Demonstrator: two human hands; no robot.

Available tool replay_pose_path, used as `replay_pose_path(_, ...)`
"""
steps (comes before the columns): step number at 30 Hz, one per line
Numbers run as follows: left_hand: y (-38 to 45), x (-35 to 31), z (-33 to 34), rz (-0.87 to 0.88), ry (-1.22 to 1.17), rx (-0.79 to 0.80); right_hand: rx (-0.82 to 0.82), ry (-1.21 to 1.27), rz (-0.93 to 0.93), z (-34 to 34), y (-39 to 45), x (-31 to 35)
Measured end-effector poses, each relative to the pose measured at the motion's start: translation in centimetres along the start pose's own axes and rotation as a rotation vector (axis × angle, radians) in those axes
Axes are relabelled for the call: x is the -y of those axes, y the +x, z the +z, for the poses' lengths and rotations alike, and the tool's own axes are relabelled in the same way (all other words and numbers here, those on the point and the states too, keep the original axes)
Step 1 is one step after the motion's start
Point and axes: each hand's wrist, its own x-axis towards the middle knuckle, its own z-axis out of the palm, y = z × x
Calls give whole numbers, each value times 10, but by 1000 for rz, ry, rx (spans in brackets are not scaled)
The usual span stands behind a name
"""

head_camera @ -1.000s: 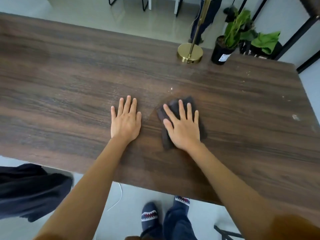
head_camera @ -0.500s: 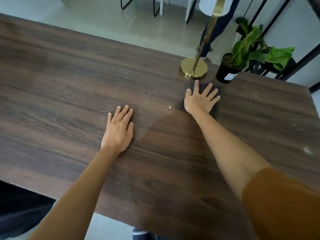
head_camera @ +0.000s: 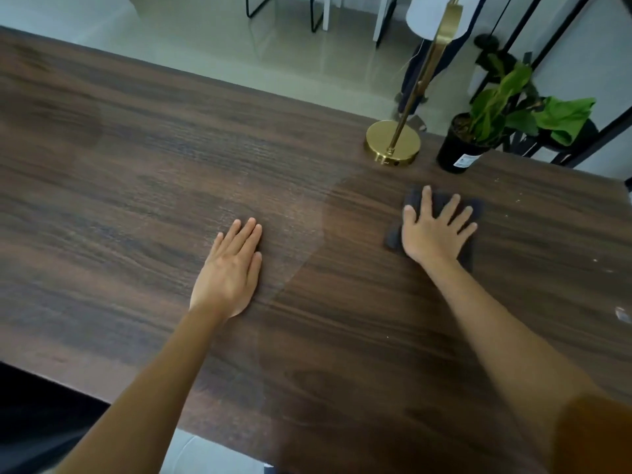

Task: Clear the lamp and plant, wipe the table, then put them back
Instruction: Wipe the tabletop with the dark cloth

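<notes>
My right hand (head_camera: 434, 230) lies flat, fingers spread, pressing a dark grey cloth (head_camera: 473, 208) onto the dark wooden table (head_camera: 136, 186). The cloth sits just in front of the lamp and plant. The lamp's round brass base (head_camera: 393, 142) stands at the table's far edge, its stem rising to a white shade (head_camera: 425, 13). A green plant in a black pot (head_camera: 456, 155) stands right of the lamp. My left hand (head_camera: 232, 268) rests palm down on the bare table, holding nothing. A darker wet patch spreads between the two hands.
Pale crumbs and specks (head_camera: 518, 200) dot the table's right side, with a white scrap (head_camera: 622, 314) near the right edge. Black metal frames (head_camera: 533, 59) stand behind the plant. Chair legs (head_camera: 316, 15) stand on the grey floor beyond the table.
My right hand slid the cloth away from me toward the lamp, then to the right in front of the plant. The wet patch has grown. My left hand stays flat on the table.
</notes>
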Motion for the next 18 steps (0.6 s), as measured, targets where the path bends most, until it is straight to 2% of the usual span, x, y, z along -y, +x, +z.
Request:
replay_pose_path(1, 0, 1, 0, -2, -7, -1, -1, 6, -34, 6, 4, 33)
replay_pose_path(3, 0, 1, 0, 0, -18, -7, 11, 2, -226, 18, -1, 91)
replay_pose_path(5, 0, 1, 0, -6, -52, -23, 33, -17, -426, 27, -20, 119)
replay_pose_path(7, -3, 2, -2, -34, -82, -51, 29, -32, -621, 33, -51, 104)
replay_pose_path(9, -4, 2, -4, -63, -82, -85, -6, -9, -804, 38, -96, 58)
replay_pose_path(11, -3, 1, -4, -80, -82, -100, 28, -12, -932, 39, -130, 7)
replay_pose_path(14, -1, 0, -1, -80, -68, -100, 48, -51, -947, 34, -112, -7)
replay_pose_path(18, -2, 1, 0, -76, -38, -90, 14, -40, -780, 27, -31, 70)
